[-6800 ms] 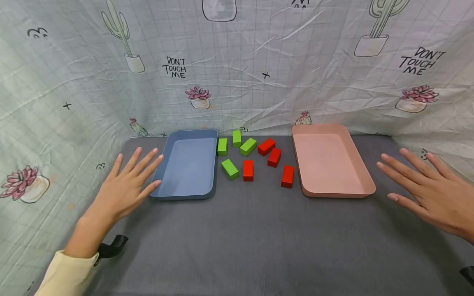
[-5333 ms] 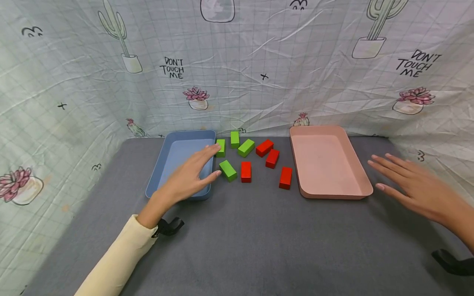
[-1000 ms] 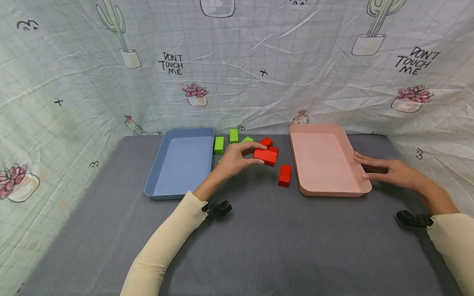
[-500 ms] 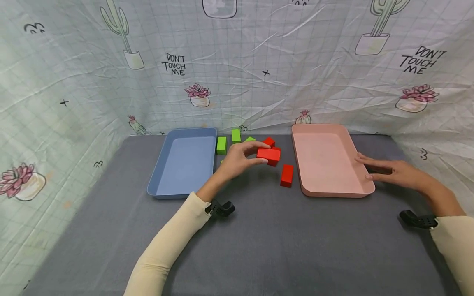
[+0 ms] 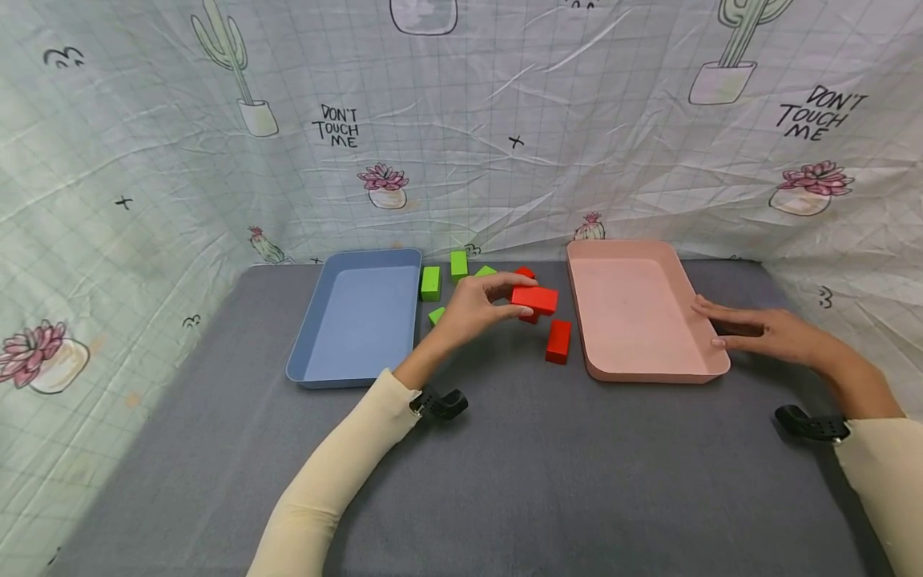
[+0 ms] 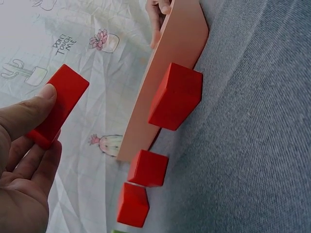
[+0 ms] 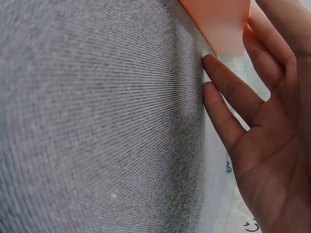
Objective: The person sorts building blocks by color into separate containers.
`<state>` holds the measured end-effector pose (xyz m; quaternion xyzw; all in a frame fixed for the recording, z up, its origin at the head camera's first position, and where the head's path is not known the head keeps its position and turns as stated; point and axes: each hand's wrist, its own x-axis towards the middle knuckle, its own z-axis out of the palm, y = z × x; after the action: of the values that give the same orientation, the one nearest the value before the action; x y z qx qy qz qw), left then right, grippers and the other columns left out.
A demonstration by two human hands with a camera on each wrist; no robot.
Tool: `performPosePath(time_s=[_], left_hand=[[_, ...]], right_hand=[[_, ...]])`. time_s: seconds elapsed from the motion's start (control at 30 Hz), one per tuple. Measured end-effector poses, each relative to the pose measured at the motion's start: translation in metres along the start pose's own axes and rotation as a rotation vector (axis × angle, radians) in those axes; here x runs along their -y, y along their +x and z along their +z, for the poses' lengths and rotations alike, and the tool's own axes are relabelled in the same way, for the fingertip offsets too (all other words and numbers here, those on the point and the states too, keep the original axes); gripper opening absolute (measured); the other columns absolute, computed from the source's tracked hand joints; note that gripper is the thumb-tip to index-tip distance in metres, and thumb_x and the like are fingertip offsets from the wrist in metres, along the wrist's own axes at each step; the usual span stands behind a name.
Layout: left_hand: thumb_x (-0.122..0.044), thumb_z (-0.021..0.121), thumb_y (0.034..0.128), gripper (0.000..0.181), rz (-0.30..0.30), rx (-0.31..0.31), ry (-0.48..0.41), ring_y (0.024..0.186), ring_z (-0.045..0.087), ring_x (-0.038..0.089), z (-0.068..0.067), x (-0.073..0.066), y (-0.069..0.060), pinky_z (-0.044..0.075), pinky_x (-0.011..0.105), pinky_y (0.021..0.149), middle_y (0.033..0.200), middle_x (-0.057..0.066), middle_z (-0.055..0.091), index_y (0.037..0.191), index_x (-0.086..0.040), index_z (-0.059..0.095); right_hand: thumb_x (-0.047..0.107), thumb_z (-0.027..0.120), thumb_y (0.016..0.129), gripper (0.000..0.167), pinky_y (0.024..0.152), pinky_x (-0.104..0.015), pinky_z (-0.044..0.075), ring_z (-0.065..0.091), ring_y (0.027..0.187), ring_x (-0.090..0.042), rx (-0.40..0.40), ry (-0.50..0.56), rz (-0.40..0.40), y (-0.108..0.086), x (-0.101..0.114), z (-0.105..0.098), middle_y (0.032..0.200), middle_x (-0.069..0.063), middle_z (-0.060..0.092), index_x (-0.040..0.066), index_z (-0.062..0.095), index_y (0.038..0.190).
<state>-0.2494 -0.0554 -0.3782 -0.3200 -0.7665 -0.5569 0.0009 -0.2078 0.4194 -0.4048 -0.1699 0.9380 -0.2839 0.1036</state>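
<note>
Just now the left hand [image 5: 472, 308] has shifted its red block [image 5: 535, 300] a little rightward, thumb and fingers pinching it above the cloth [image 5: 541, 481]. To my eye, it's lifted and being carried. The left rim of the pink tray [image 5: 642, 312] is near, with another red block [image 5: 558, 342] lying just beside it. The right hand [image 5: 782, 335] touches that tray's right edge, fingers straight, somewhat spread. Most room lies toward the person; behind the left hand, green blocks [image 5: 431, 284] crowd in.
</note>
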Motion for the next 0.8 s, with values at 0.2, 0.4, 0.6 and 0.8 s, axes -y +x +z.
performPosePath(time_s=[0.2,0.4,0.6,0.8], left_hand=[[-0.013,0.084,0.0846,0.038,-0.008,-0.002,0.022,0.099,0.07,0.01,0.004,-0.001,0.004,0.056,0.036,0.092,0.116,0.001,0.074,0.121,-0.014,0.075],[-0.013,0.084,0.0849,0.038,-0.004,0.011,0.031,0.095,0.07,0.01,0.008,-0.003,0.009,0.056,0.03,0.084,0.116,0.0,0.074,0.122,-0.014,0.075],[-0.012,0.084,0.0849,0.038,0.014,0.02,0.009,0.096,0.07,0.011,0.014,-0.004,0.014,0.056,0.04,0.086,0.116,0.001,0.075,0.122,-0.012,0.075],[-0.011,0.083,0.0858,0.038,0.013,0.037,-0.012,0.1,0.07,0.01,0.019,-0.004,0.019,0.056,0.035,0.091,0.117,0.003,0.074,0.123,-0.01,0.074]], right_hand=[[0.027,0.07,0.098,0.063,0.091,-0.005,0.022,0.022,0.131,0.024,-0.004,0.0,-0.012,0.001,-0.001,0.001,0.156,0.031,0.029,0.029,0.045,0.155],[0.028,0.069,0.098,0.063,0.092,0.0,0.017,0.021,0.132,0.025,0.006,0.014,-0.009,0.001,-0.001,0.001,0.155,0.033,0.027,0.029,0.043,0.156],[0.025,0.07,0.097,0.063,0.089,0.001,0.019,0.022,0.132,0.026,-0.007,0.002,-0.037,0.002,0.0,0.001,0.155,0.031,0.03,0.026,0.046,0.155],[0.025,0.071,0.097,0.063,0.092,0.0,0.018,0.022,0.132,0.024,-0.004,0.002,-0.027,0.002,-0.001,0.0,0.154,0.032,0.03,0.026,0.046,0.155]])
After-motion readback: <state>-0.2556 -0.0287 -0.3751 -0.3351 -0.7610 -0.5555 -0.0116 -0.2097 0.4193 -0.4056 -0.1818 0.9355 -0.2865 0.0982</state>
